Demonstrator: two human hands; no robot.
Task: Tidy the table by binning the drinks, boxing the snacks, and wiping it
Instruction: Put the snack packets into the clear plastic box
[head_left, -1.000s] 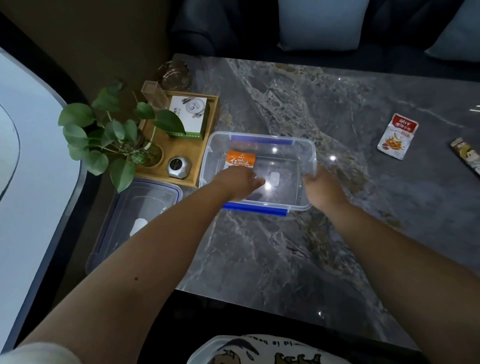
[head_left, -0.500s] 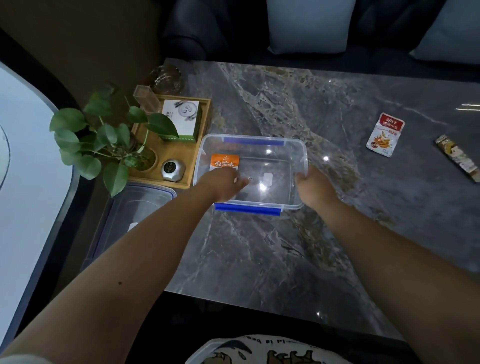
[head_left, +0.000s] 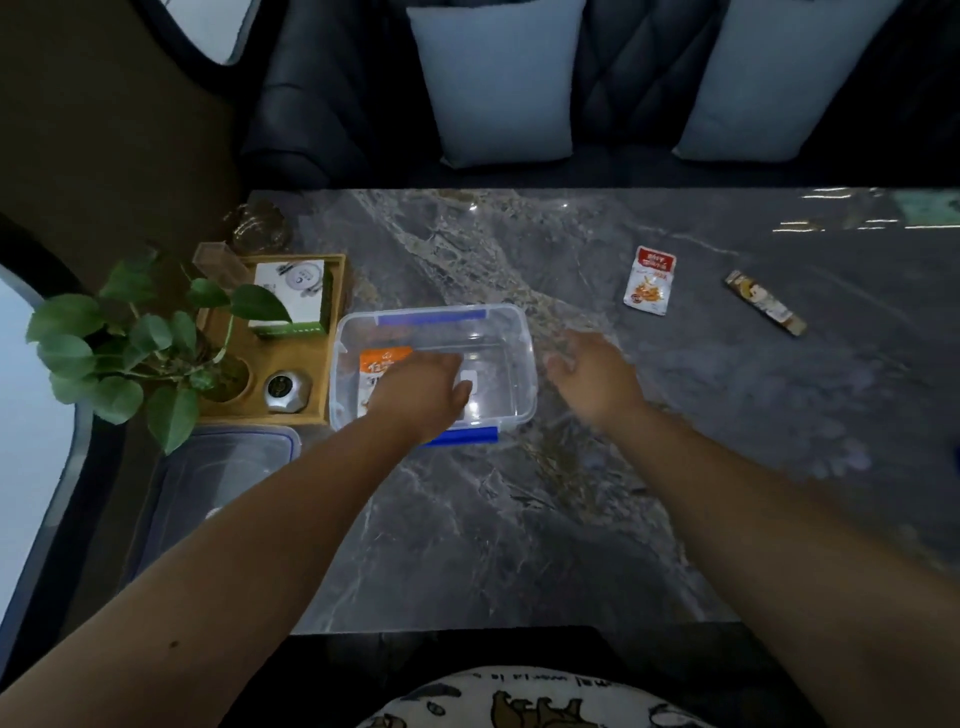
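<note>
A clear plastic box (head_left: 525, 338) with blue clips stands at the left of the grey marble table (head_left: 519, 530). An orange snack packet (head_left: 383, 360) lies inside it at the left end. My left hand (head_left: 422, 388) reaches over the box's near rim, gripping it and covering part of the packet. My right hand (head_left: 592, 375) hovers just right of the box, blurred, fingers apart and holding nothing. A red and white snack packet (head_left: 650, 280) and a brown stick packet (head_left: 764, 302) lie on the table at the far right.
The box's clear lid (head_left: 223, 467) lies off the table's left edge, below a wooden tray (head_left: 291, 358). The tray holds a leafy plant (head_left: 140, 338), a white carton and a small silver object. A dark sofa with pale cushions (head_left: 498, 78) runs behind the table.
My right hand has let go of the box's right end and moved a little to the right. My left hand stays at the near rim. My view has tilted up towards the sofa.
</note>
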